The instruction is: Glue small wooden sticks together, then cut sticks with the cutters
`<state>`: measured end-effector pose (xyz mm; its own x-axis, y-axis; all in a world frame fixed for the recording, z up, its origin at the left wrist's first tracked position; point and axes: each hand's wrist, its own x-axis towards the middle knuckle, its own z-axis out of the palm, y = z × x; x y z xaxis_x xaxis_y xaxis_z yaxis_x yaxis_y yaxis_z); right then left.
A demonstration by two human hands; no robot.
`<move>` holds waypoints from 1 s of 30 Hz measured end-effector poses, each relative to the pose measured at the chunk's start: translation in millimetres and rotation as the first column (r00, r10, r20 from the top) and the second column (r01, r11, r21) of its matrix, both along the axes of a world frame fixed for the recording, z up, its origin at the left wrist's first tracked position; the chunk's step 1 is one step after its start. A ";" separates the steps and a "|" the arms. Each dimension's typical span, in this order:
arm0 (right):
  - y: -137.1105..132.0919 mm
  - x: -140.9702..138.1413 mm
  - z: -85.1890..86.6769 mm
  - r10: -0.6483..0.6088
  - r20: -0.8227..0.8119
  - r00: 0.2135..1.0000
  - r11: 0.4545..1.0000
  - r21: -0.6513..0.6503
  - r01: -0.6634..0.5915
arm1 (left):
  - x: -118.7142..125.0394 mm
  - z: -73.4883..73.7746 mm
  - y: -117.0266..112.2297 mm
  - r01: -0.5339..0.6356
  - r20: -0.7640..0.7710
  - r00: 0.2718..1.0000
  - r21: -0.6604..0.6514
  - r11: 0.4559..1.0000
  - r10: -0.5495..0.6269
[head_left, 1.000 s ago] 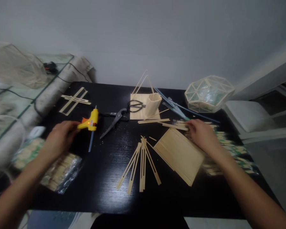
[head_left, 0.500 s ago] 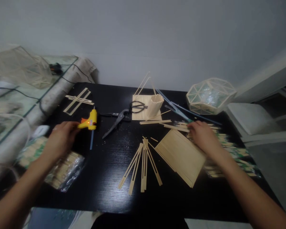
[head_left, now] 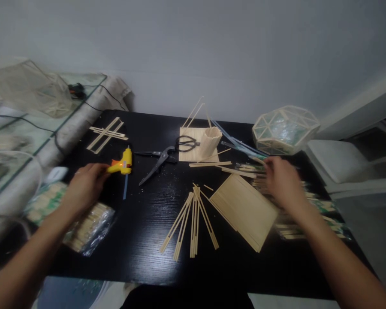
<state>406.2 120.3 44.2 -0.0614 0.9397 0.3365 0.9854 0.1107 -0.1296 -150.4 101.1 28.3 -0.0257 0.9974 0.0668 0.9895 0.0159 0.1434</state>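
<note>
My left hand (head_left: 88,184) is closed round the handle of a yellow hot glue gun (head_left: 125,161), and a blue glue stick strip (head_left: 125,186) shows below it. My right hand (head_left: 283,180) pinches a pale wooden stick (head_left: 257,160) above the bundles of sticks (head_left: 260,185) on the right; most of that stick is hidden by the fingers. Left of this hand lies a flat wooden panel (head_left: 244,210). Farther back, a stick-built cup (head_left: 209,143) stands on a square wooden base (head_left: 188,155).
Black-handled scissors (head_left: 187,144) and dark pliers (head_left: 161,163) lie mid-table. Loose sticks fan out (head_left: 194,223) near the front, with crossed sticks (head_left: 107,135) at back left. A geometric stick frame (head_left: 284,128) stands at back right; a wrapped stick pack (head_left: 91,227) lies front left.
My right hand has shifted slightly right and lifted, with a pale stick now showing at its fingertips. My left hand with the glue gun has barely moved.
</note>
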 end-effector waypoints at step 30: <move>-0.1 -113.7 30.2 0.316 -0.836 0.448 0.947 0.249 -0.203 | 99.5 2.7 48.8 0.134 0.067 0.988 0.045 0.990 -0.136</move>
